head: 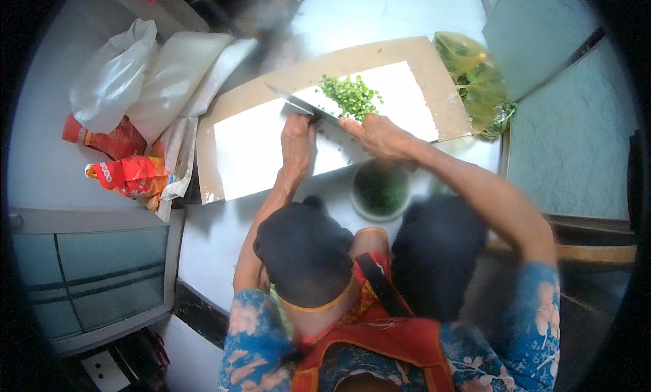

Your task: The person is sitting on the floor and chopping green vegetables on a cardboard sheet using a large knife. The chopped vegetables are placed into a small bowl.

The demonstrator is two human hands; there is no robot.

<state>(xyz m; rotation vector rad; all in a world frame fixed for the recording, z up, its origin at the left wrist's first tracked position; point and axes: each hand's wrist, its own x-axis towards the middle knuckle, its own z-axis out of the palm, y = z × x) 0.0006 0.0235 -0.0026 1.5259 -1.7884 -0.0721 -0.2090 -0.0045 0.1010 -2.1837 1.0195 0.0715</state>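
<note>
My right hand [379, 135] is closed on the handle of a kitchen knife [300, 103], its blade pointing to the upper left over a white cutting surface [254, 158]. My left hand [299, 135] lies beside the blade, fingers bent; whether it holds anything is hidden. Just beyond my right hand, a pile of chopped green vegetable [351, 96] rests on the white surface. A brown board [208, 161] lies beneath that surface. Between the board and my knees stands a round bowl [381, 191] with dark green pieces inside.
A yellowish plastic bag of leafy greens [470, 82] touches the board's right end. White sacks [175, 82], a red bag [109, 138] and a red-orange printed package [132, 176] stand at the left. A glass-panelled cabinet door [101, 285] is at the lower left.
</note>
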